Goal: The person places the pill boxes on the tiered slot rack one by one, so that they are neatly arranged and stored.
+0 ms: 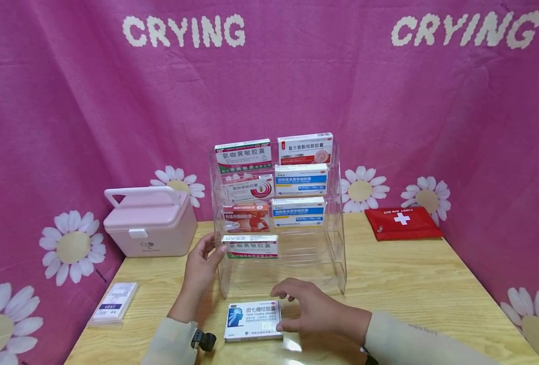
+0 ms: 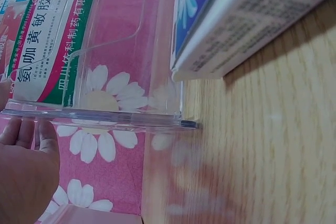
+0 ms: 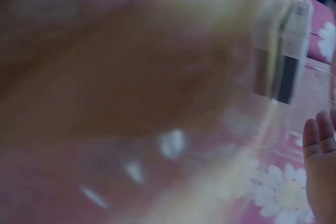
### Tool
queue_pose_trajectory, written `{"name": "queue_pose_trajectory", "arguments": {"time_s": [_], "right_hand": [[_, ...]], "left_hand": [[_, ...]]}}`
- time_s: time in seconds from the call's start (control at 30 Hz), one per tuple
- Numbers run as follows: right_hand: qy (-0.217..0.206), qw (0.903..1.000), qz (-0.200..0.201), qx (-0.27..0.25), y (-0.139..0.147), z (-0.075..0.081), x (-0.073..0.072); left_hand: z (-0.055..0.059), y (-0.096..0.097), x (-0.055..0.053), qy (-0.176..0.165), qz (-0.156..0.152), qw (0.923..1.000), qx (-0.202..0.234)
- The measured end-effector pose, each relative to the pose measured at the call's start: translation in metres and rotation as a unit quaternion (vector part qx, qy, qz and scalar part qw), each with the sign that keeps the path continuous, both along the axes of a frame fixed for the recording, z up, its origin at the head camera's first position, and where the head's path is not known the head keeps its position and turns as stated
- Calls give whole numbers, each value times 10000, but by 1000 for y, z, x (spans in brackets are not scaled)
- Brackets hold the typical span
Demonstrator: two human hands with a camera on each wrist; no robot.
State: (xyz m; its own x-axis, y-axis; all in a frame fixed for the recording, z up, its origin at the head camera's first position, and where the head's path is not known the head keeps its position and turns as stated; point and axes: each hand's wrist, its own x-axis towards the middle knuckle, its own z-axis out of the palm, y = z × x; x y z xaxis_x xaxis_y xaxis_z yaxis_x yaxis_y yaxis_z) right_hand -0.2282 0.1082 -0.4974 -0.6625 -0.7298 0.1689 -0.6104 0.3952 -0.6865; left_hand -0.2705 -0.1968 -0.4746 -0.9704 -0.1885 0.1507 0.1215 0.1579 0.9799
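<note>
A clear, tiered display stand [image 1: 338, 243] holds several medicine boxes. My left hand [image 1: 202, 264] grips its left side edge. In the left wrist view, the fingers of that left hand [image 2: 29, 169] lie behind the clear side panel [image 2: 100, 116], the thumb in front beside a green, white and red medicine box [image 2: 52, 35]. A white and blue medicine box [image 1: 253, 320] is in front of the stand at the table's near side. My right hand [image 1: 317, 309] curves around its right side, thumb at the box's right edge and fingers past its far corner. The right wrist view is largely blurred.
A pale pink carry case [image 1: 148, 223] stands at the back left, with white packs [image 1: 113, 302] in front of it on the wooden table [image 1: 401, 299]. On the right lies a red first aid pouch [image 1: 403, 223]. Pink flowered cloth [image 1: 269, 91] hangs behind and at both sides.
</note>
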Motion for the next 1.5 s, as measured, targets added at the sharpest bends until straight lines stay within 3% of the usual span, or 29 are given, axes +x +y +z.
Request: {"name": "queue_pose_trajectory", "arguments": {"time_s": [0.23,0.57,0.93,1.33,1.5], "right_hand": [[153,9993,98,328,4,-20,2],[-391,9948,81,934,1,-22,-1],[-107,9921,88,1250,-3,-26,-3],[-507,9904,-146,1278,8,-21,1],[-972,9884,-321,1125,20,-17,4]], "left_hand": [[-2,-1,-2,-40,-19,10000,5],[-4,-2,-2,-120,-33,9999,22],[-2,-2,-2,-120,-42,9999,118],[-1,-2,-2,-157,-60,9998,71],[-1,-2,-2,-120,-39,9999,53]]}}
